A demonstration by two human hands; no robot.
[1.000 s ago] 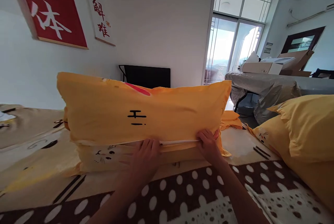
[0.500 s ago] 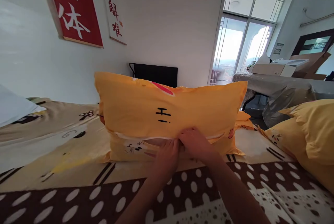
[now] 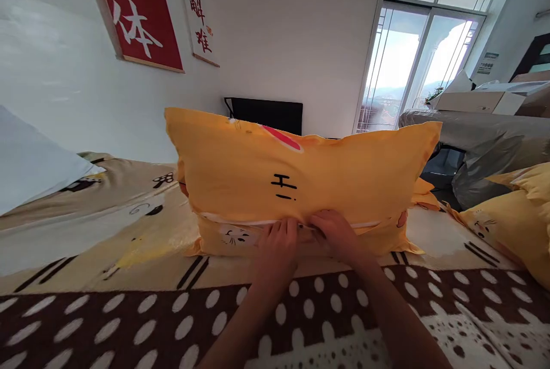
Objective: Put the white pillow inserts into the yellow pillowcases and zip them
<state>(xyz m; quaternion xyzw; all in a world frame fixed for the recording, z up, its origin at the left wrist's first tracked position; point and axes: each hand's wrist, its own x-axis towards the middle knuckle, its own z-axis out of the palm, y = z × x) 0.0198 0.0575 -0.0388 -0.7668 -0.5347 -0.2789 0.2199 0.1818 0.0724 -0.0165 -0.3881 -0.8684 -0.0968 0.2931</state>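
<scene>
A yellow pillow in a printed pillowcase stands on its long side on the bed, with "Hi" lettering and a cat face on it. Across its lower front runs the pillowcase's opening, its pale edge showing. My left hand is closed on the cloth at this opening, fingers curled over the edge. Just to its right, my right hand also grips the opening's edge, fingers bent into the fabric. A small gap separates the two hands. The fingertips are partly hidden in the folds.
Beneath lies a brown and beige patterned blanket. A second yellow pillow rests at the right, and a white pillow-like thing at the left. Behind are a black chair back, plastic-covered furniture and cardboard boxes.
My hands have moved slightly apart along the opening, and the gap in the cloth left of them looks narrower. The view has turned a little, shifting the pillow right.
</scene>
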